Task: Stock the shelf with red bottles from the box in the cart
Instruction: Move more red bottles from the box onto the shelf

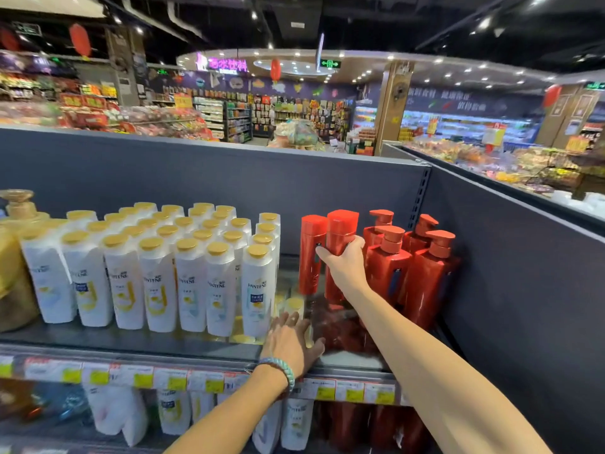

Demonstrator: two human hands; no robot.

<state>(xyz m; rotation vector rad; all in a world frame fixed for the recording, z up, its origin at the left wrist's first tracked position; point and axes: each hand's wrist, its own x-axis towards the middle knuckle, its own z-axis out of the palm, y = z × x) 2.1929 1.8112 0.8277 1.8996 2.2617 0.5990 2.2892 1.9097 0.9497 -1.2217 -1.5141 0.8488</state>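
My right hand (343,267) grips a tall red flat-capped bottle (340,234) standing at the back of the top shelf (163,342). A second red bottle (311,257) of the same kind stands just left of it. Several red pump bottles (409,273) fill the shelf's right corner beside my hand. My left hand (293,345) lies flat with straight fingers on the shelf's front part, below the red bottles. The box and the cart are out of view.
Several rows of white bottles with yellow caps (157,273) occupy the shelf's left and middle. A large yellow pump bottle (13,250) stands at the far left. Price tags (203,381) line the shelf edge; more bottles sit on the shelf below. A grey side panel (523,290) bounds the right.
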